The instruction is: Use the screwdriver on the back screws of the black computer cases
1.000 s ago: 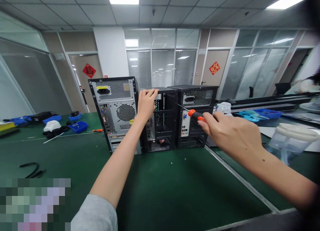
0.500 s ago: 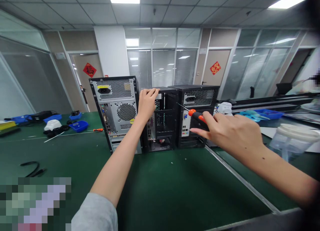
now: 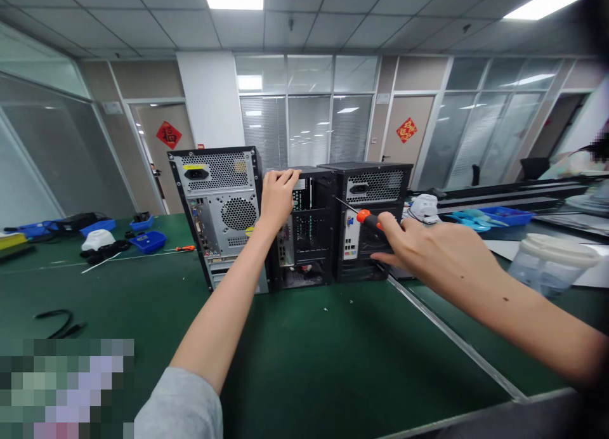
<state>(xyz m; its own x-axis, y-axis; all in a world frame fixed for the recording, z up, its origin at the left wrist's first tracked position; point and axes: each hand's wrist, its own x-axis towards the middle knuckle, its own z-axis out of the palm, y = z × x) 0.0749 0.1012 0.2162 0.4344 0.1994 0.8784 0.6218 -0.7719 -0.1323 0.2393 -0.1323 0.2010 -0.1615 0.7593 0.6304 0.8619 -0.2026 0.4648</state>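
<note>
a: what's biggest around the middle black case (image 3: 311, 236)?
b: the green bench (image 3: 304, 363) it stands on. against its left side is a silver-backed case (image 3: 221, 204), and against its right side another black case (image 3: 375, 191). all three show their rear panels.
a: and the person's hands?
b: the left hand (image 3: 278, 195) sits on the middle case's top rear edge, its grip closed over that edge. the right hand (image 3: 438, 255) hangs to the right of it, its grip closed round an orange-handled screwdriver (image 3: 368, 218).
a: where does the tool point?
b: its thin shaft aims at the middle case's upper right rear edge. whether the tip touches a screw can't be told.
a: how far along does the work look?
b: early, as a judgement. the middle case is upright and steadied, its rear partly open, but the tool seems not seated, so the turning of screws looks left to do.
a: smaller things?
b: well left of the middle case, blue trays (image 3: 148, 240). well right, a clear plastic jar (image 3: 552, 261).
</note>
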